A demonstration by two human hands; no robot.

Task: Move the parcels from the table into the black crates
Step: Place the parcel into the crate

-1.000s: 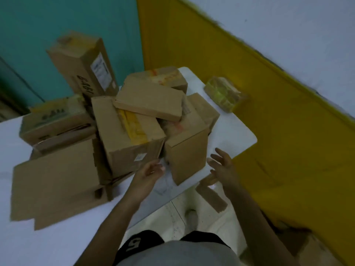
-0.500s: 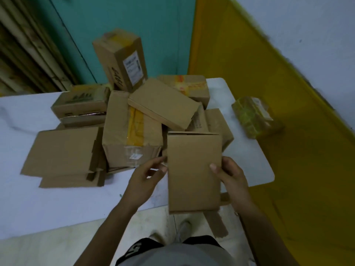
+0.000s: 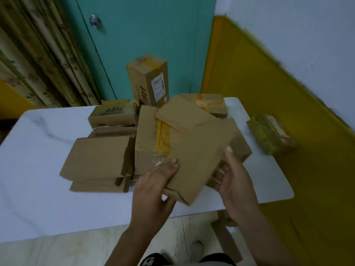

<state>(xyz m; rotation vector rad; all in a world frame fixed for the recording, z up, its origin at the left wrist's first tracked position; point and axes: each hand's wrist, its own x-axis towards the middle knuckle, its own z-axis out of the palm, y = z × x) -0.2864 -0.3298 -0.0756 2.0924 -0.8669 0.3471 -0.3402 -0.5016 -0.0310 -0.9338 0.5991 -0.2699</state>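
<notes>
I hold a plain brown cardboard parcel (image 3: 197,160) tilted above the front of the white table (image 3: 38,169). My left hand (image 3: 155,181) grips its lower left edge and my right hand (image 3: 232,175) grips its right side. Behind it lies a heap of several brown parcels: a large box with yellow tape (image 3: 151,139), a flat box (image 3: 182,116) on top, a tall upright box with a label (image 3: 151,81), and flat parcels (image 3: 98,156) at the left. A green-wrapped parcel (image 3: 270,134) lies alone at the table's right. No black crate is in view.
A teal door (image 3: 146,35) and a curtain (image 3: 38,54) stand behind the table. A yellow and white wall (image 3: 269,83) runs along the right. Cardboard scraps (image 3: 228,239) lie on the tiled floor by my feet.
My hands closed on the brown parcel, lifted it off the heap and tilted it to the right. My view turned left, bringing the door and curtain in.
</notes>
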